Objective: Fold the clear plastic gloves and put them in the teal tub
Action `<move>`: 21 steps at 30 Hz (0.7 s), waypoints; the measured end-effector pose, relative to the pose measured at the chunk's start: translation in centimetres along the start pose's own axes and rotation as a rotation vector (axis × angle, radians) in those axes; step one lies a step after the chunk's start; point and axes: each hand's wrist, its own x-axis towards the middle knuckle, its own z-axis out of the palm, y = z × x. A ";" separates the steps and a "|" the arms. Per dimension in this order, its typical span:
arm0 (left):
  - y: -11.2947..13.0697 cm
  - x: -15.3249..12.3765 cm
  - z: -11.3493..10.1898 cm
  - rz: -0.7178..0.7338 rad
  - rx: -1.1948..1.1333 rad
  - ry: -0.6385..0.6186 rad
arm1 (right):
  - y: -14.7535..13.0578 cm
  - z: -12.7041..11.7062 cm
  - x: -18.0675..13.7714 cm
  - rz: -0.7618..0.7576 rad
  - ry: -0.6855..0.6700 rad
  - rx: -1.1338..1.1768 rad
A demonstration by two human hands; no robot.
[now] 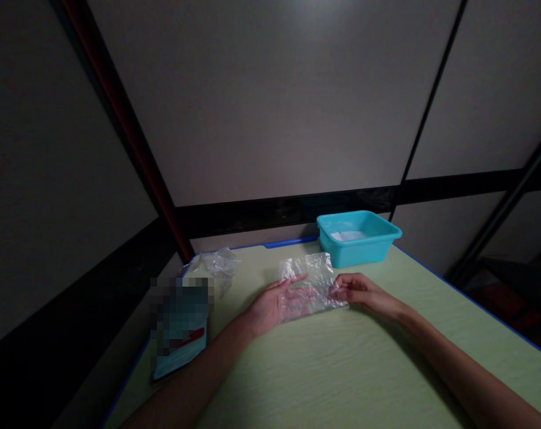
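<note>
A clear plastic bag lies flat on the pale green table. My left hand reaches into or under its left side, palm up with fingers stretched out and showing through the film. My right hand pinches the bag's right edge between curled fingers.
A turquoise plastic basin stands at the table's far edge, just behind the bag. A crumpled heap of clear plastic sits at the far left corner. A blue packet lies by the left edge. Grey partition walls close in the back.
</note>
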 end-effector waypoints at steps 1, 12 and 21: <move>0.1 0.0 0.1 -0.014 -0.017 0.012 | 0.0 0.2 0.1 -0.022 -0.011 -0.025; 0.5 0.3 0.0 -0.095 -0.091 0.001 | 1.2 1.5 0.9 -0.007 0.059 -0.082; 1.2 0.6 -1.1 0.120 0.009 0.164 | 1.9 1.7 1.4 0.039 0.329 -0.093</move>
